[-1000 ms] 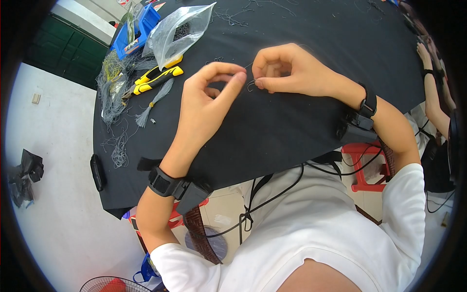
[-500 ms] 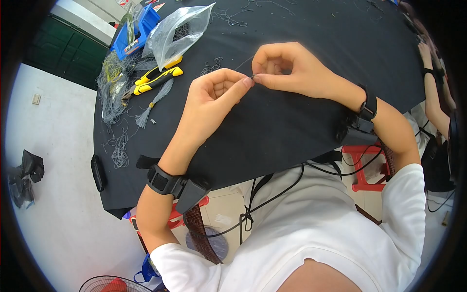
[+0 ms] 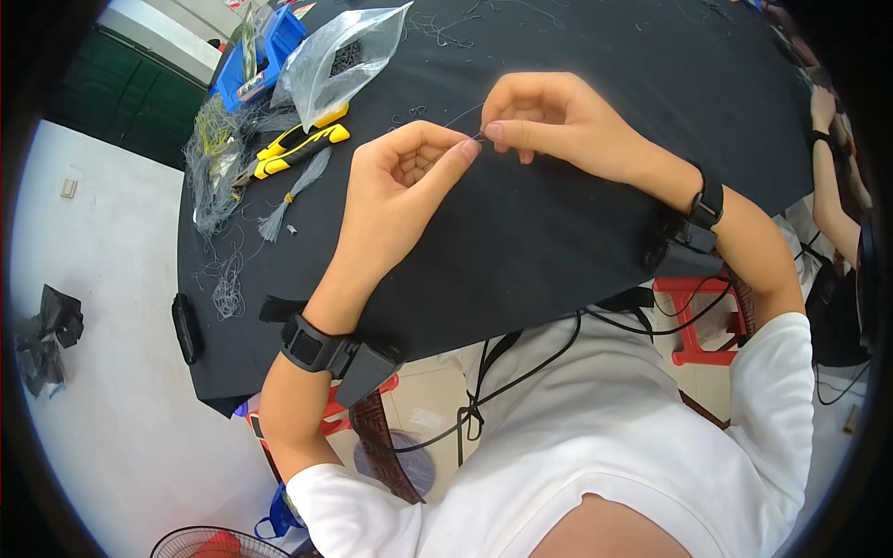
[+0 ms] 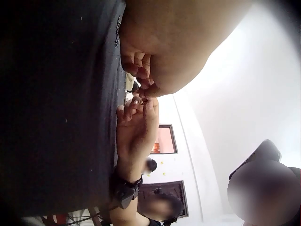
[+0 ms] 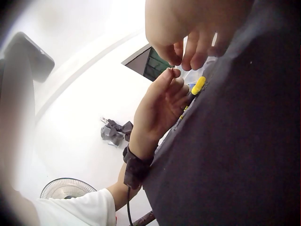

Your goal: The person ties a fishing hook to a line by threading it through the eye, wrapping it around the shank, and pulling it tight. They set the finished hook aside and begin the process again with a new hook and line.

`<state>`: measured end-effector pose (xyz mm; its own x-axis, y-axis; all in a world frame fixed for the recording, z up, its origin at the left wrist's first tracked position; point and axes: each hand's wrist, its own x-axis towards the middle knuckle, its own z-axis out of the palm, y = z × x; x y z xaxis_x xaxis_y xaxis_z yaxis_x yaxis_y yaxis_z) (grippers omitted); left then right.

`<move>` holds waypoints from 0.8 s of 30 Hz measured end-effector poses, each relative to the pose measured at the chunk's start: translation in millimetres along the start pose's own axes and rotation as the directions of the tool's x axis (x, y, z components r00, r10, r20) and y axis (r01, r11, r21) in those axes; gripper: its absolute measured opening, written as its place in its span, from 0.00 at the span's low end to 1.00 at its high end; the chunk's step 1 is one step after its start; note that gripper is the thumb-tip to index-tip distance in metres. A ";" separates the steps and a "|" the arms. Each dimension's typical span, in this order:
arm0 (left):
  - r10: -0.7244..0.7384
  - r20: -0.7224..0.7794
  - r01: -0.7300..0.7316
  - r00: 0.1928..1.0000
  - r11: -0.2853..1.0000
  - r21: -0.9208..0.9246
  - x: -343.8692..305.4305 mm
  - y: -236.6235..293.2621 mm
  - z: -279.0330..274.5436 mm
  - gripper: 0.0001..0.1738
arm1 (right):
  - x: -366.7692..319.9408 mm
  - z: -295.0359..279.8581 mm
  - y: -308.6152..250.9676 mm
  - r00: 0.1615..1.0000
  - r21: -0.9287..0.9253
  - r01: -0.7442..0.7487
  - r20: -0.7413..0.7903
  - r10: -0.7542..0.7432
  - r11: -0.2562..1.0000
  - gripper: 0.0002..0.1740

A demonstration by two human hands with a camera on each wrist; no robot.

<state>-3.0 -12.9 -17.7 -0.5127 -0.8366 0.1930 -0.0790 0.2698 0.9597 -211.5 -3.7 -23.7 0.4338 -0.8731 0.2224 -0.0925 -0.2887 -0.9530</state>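
Note:
In the head view my left hand [image 3: 395, 181] and right hand [image 3: 563, 116] meet fingertip to fingertip above the black-covered table. Between thumb and index finger of each hand a small dark fishing hook [image 3: 479, 138] is pinched, mostly hidden by the fingertips. A thin grey fishing line [image 3: 462, 116] slants from the right fingers toward the table behind the left hand. Close up, the left wrist view has the right hand [image 4: 136, 134] facing the left one, tips together. From the right wrist, the left thumb [image 5: 162, 80] presses close under the right fingertips.
Left of the hands lie yellow-and-black pliers [image 3: 302, 153], a tied bundle of line [image 3: 296, 197] and tangled line [image 3: 228, 288]. Behind them stand a clear plastic bag [image 3: 372, 42] of dark hooks and a blue bin [image 3: 279, 42]. Another person's arm [image 3: 834, 181] shows at right.
The hook hung visible by the right thumb a second ago, the hands slightly apart. Both hands have since come together over it, and the right has shifted slightly farther from the body.

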 end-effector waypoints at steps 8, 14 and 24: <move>-0.019 -0.039 0.021 0.999 0.998 0.066 -1.7 5.0 -1.8 0.08 | -0.6 1.4 -1.9 1.000 0.010 0.003 0.000 -0.003 1.000 0.07; -0.010 -0.042 0.012 0.999 0.998 0.054 -1.9 4.1 -2.4 0.08 | -0.2 1.4 -0.7 1.000 0.012 0.018 0.003 -0.018 1.000 0.07; 0.055 -0.070 -0.050 0.996 0.997 0.064 0.4 0.3 -1.1 0.05 | -1.0 2.1 -2.9 1.000 -0.005 0.023 -0.006 -0.023 1.000 0.07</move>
<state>-2.3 -13.7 -17.1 -0.4552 -0.8519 0.2590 -0.1078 0.3415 0.9337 -209.8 -1.2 -21.5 0.4302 -0.8686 0.2459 -0.0870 -0.3111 -0.9464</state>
